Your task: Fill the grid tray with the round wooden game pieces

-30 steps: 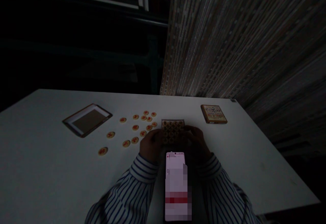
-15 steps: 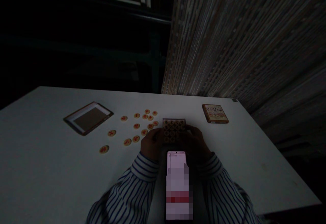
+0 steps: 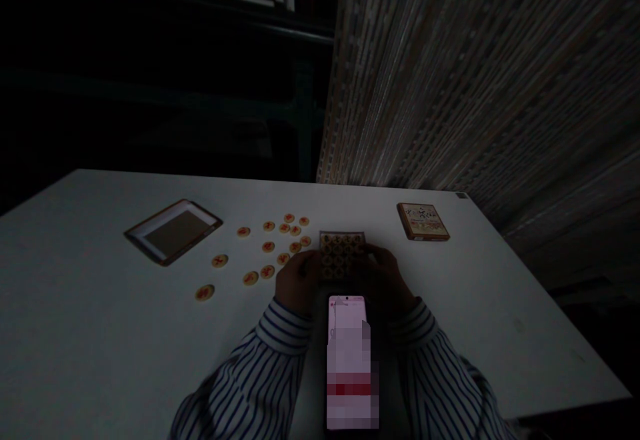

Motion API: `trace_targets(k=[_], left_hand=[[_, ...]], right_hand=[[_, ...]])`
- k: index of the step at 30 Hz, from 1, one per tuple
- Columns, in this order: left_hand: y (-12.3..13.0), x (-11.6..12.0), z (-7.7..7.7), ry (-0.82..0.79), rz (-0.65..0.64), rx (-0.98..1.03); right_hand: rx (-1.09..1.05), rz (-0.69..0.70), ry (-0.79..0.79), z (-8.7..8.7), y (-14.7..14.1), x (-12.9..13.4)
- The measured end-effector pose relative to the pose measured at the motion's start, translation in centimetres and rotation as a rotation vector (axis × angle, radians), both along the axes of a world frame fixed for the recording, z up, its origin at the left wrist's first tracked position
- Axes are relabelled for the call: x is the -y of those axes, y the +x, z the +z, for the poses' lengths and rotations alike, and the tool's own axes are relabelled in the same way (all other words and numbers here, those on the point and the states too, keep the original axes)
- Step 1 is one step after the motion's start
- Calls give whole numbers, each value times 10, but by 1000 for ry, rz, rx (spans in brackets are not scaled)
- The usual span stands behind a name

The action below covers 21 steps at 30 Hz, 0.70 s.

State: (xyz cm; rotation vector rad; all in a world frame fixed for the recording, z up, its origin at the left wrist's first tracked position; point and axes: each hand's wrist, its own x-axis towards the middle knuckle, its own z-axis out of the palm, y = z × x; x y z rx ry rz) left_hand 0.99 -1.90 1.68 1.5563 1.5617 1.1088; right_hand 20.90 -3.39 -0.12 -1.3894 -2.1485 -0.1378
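A small tray [image 3: 342, 233] filled with rows of round pieces lies in front of me, dim in shadow. My left hand [image 3: 299, 281] grips its left side with bent fingers. On the right side, my right hand [image 3: 384, 279] is closed round the edge, its fingers mostly dark. Several round pieces with red characters, among them one piece [image 3: 269, 247], are scattered to the left of the tray. Closer to me, a lit phone [image 3: 349, 353] shows between my forearms.
An open box part [image 3: 210, 228] with a raised rim rests at the left of the white table [image 3: 120, 360]. A flat patterned box [image 3: 424, 221] lies at the back right. Behind the table hangs a string curtain [image 3: 425, 80].
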Motion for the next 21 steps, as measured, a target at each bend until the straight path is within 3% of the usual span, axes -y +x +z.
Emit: trace_targets(k=[11, 21], left_hand=[[-2, -1, -4, 8, -18, -18], [-3, -2, -9, 12, -12, 27]], right_hand=[[-12, -4, 51, -11, 2, -4], [-8, -19, 35, -10, 1, -5]])
